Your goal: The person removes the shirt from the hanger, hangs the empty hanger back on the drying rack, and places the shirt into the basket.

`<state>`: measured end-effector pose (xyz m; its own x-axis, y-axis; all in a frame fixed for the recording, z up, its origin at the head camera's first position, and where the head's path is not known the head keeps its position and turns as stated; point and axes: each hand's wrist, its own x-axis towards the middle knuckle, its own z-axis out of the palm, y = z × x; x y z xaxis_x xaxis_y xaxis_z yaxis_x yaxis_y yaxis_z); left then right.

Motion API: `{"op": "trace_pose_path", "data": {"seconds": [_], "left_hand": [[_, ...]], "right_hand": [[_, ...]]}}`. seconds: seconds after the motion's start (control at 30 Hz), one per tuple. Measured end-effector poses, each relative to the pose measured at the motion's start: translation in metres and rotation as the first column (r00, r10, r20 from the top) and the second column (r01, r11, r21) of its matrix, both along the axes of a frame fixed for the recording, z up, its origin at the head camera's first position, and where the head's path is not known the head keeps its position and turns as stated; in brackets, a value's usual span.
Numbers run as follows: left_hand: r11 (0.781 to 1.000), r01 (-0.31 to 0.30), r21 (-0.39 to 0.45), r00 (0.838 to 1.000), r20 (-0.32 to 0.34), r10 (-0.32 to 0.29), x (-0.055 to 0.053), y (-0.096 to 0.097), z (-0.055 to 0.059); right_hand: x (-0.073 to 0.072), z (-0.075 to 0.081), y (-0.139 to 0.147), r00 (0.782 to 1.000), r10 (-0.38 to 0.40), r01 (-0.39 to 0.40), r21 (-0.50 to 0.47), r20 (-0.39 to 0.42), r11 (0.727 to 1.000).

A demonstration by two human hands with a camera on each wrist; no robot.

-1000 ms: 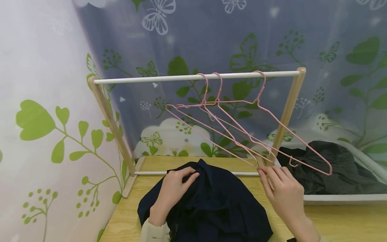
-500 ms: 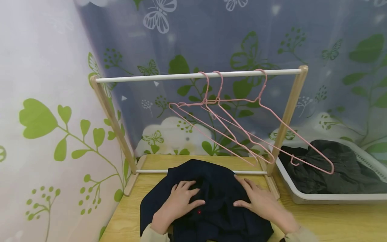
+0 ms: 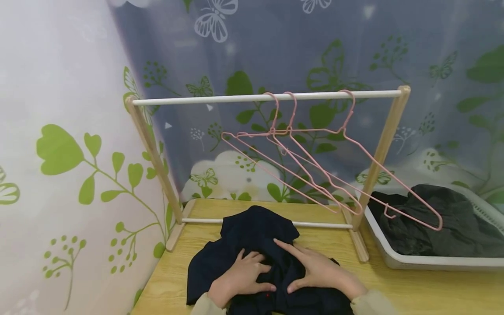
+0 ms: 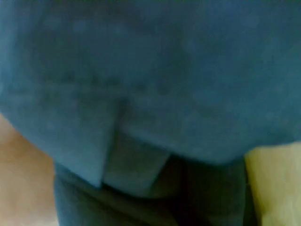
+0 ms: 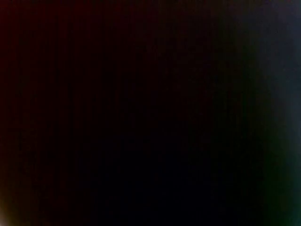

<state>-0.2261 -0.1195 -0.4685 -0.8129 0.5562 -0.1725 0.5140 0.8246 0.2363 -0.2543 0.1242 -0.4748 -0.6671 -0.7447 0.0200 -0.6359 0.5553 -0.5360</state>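
Note:
A dark navy garment lies bunched on the table in the head view, its exact kind hidden by the folds. My left hand rests on its left middle part, with fingers spread and thumb pointing right. On the right side of the cloth, my right hand presses down with its index finger stretched out and its thumb apart. Close up in the left wrist view, blurred folds of the navy garment fill most of the picture. The right wrist view is almost wholly dark.
Behind the garment stands a rack with a white top rail and wooden legs. Several pink hangers hang from it, reaching out to the right. A white basket with dark clothing sits right of the rack on the wooden table.
My right hand has come left from near the hangers' lower ends onto the garment. Both hands have moved closer together and lower, and the cloth has been drawn in narrower at the right.

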Motion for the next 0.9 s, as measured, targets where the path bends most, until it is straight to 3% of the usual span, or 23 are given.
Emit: {"op": "trace_pose_path", "data": {"seconds": [0.1,0.2,0.27,0.37,0.47,0.53,0.63,0.67,0.77,0.83,0.9], "left_hand": [[0.998,0.056,0.020,0.998,-0.018,-0.056,0.002,0.004,-0.001],[0.993,0.083,0.081,0.997,-0.013,-0.082,0.001,0.002,0.006],[0.981,0.094,0.172,0.995,0.001,-0.096,-0.003,-0.005,0.016],[0.942,0.074,0.327,0.997,-0.014,-0.073,-0.012,-0.020,0.035],[0.915,0.002,0.403,0.990,-0.131,0.055,-0.024,-0.036,0.051],[0.912,-0.076,0.403,0.958,-0.224,0.179,-0.034,-0.046,0.056],[0.904,-0.223,0.365,0.903,-0.271,0.332,-0.049,-0.059,0.050],[0.899,-0.267,0.347,0.897,-0.251,0.364,-0.054,-0.064,0.045],[0.886,-0.369,0.280,0.906,-0.106,0.411,-0.064,-0.075,0.027],[0.884,-0.396,0.248,0.913,0.002,0.408,-0.068,-0.081,0.016],[0.889,-0.389,0.241,0.920,0.064,0.386,-0.070,-0.085,0.004]], "right_hand": [[0.002,-0.001,-0.002,0.998,-0.039,0.042,0.061,-0.045,0.997],[0.003,-0.002,-0.003,0.993,-0.086,0.097,0.137,-0.084,0.986],[0.004,-0.003,-0.004,0.990,-0.102,0.116,0.159,-0.093,0.980],[0.004,-0.003,-0.005,0.989,-0.113,0.127,0.157,-0.100,0.979],[0.005,-0.004,-0.004,0.987,-0.130,0.143,0.153,-0.095,0.978],[0.005,-0.004,-0.004,0.987,-0.138,0.150,0.151,-0.089,0.977],[0.006,-0.003,-0.001,0.988,-0.128,0.140,0.151,-0.085,0.979],[0.007,-0.003,0.000,0.989,-0.118,0.130,0.150,-0.085,0.980],[0.011,-0.002,0.006,0.992,-0.100,0.110,0.144,-0.075,0.983],[0.014,-0.001,0.012,0.993,-0.097,0.104,0.131,-0.061,0.986],[0.018,0.000,0.022,0.994,-0.098,0.103,0.112,-0.041,0.988]]}}
